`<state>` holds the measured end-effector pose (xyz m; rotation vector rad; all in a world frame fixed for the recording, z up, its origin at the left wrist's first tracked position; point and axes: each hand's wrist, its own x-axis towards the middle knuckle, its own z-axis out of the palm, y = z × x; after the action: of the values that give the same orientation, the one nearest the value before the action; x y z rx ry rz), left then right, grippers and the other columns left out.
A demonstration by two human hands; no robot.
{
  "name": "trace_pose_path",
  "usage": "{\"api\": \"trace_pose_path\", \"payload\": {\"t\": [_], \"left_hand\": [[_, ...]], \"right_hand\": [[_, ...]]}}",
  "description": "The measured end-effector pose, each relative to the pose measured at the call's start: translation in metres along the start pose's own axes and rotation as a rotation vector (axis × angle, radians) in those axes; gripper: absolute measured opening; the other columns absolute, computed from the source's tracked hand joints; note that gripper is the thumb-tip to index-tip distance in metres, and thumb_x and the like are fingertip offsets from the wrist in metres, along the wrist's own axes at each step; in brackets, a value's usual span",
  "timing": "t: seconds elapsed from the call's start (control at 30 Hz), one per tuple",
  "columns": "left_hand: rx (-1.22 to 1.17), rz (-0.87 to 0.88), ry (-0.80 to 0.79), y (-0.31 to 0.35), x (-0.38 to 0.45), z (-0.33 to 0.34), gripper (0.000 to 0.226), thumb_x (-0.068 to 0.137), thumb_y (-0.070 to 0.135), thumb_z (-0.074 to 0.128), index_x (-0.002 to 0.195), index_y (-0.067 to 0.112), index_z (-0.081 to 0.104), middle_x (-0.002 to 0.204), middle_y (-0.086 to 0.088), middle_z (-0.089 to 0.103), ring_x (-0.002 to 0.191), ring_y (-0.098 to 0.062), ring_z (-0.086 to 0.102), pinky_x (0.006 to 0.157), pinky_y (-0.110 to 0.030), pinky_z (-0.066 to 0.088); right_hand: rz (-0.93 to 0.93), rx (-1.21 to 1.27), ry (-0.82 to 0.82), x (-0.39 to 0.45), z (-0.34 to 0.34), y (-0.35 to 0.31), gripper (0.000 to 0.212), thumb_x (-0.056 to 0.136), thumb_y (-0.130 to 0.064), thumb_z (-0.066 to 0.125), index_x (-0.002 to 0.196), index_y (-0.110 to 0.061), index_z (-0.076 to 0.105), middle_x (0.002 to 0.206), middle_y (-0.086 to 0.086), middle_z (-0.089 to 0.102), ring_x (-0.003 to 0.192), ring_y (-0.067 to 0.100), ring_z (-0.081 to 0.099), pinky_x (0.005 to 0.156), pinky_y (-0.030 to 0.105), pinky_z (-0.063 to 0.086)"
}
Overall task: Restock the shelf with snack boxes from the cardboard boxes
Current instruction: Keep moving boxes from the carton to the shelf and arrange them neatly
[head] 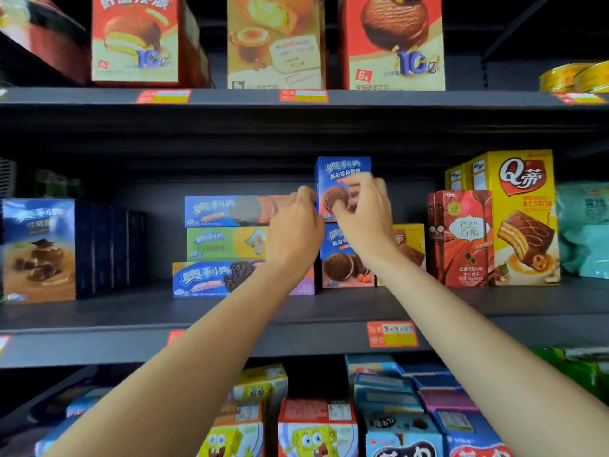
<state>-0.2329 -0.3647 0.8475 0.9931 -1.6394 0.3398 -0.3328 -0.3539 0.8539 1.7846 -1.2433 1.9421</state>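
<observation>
A small blue cookie box point(341, 173) stands upright on top of a matching blue box point(339, 262) on the middle shelf point(296, 311). My right hand point(362, 216) has its fingers curled round the upper box's front and right side. My left hand point(293, 232) touches that box's left edge with bent fingers, in front of a stack of three flat cookie boxes point(224, 245). Both arms reach up from below.
Dark blue boxes point(66, 249) stand at the shelf's left; red point(461, 239) and yellow boxes point(520, 219) at the right. Large pie boxes point(273, 41) fill the top shelf. Cartoon-printed boxes point(316, 427) sit on the lower shelf.
</observation>
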Motion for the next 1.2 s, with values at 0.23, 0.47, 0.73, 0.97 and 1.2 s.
{"api": "trace_pose_path", "payload": {"t": [0.23,0.47,0.73,0.97,1.2], "left_hand": [[-0.186,0.198,0.266,-0.040,-0.105,-0.106,0.021,0.080,0.002,0.052,0.101,0.003,0.055,0.098,-0.007,0.056,0.090,-0.023,0.054,0.079,-0.035,0.043],[0.060,-0.070,0.021,-0.176,-0.341,-0.217,0.023,0.078,0.000,0.049,0.100,-0.003,0.054,0.097,-0.017,0.054,0.090,-0.028,0.048,0.078,-0.044,0.042],[0.383,-0.726,-0.695,-0.296,-0.715,-0.277,0.045,0.068,0.023,0.037,0.102,0.002,0.056,0.097,-0.022,0.054,0.090,-0.041,0.053,0.077,-0.046,0.041],[0.350,-0.767,-1.279,-0.290,-0.947,-0.208,0.039,0.065,0.020,0.051,0.102,0.010,0.057,0.093,-0.012,0.057,0.083,-0.034,0.061,0.063,-0.038,0.051],[0.426,-0.771,-1.516,-0.333,-1.099,-0.091,0.050,0.092,0.018,0.047,0.137,0.013,0.026,0.138,-0.010,0.031,0.126,-0.028,0.035,0.098,-0.038,0.037]], "right_hand": [[-0.166,0.443,0.144,-0.111,0.039,-0.102,0.027,0.074,0.000,0.048,0.101,0.000,0.053,0.097,0.008,0.052,0.088,0.020,0.055,0.079,0.022,0.046],[-0.061,0.526,-0.268,-0.373,0.116,-0.158,0.027,0.073,0.008,0.048,0.097,-0.003,0.051,0.093,0.013,0.052,0.084,0.020,0.053,0.076,0.026,0.045],[0.512,0.140,-0.947,-0.762,0.156,-0.098,0.027,0.072,-0.005,0.047,0.095,0.004,0.059,0.097,0.021,0.052,0.094,0.035,0.052,0.083,0.036,0.040],[0.782,-0.411,-1.491,-1.003,0.094,0.010,0.033,0.086,-0.011,0.059,0.116,-0.001,0.049,0.123,0.015,0.044,0.119,0.031,0.044,0.096,0.034,0.035],[0.516,-0.465,-1.844,-1.157,0.135,0.107,0.062,0.088,-0.017,0.059,0.141,-0.005,0.029,0.143,0.013,0.030,0.130,0.031,0.034,0.106,0.037,0.031]]}}
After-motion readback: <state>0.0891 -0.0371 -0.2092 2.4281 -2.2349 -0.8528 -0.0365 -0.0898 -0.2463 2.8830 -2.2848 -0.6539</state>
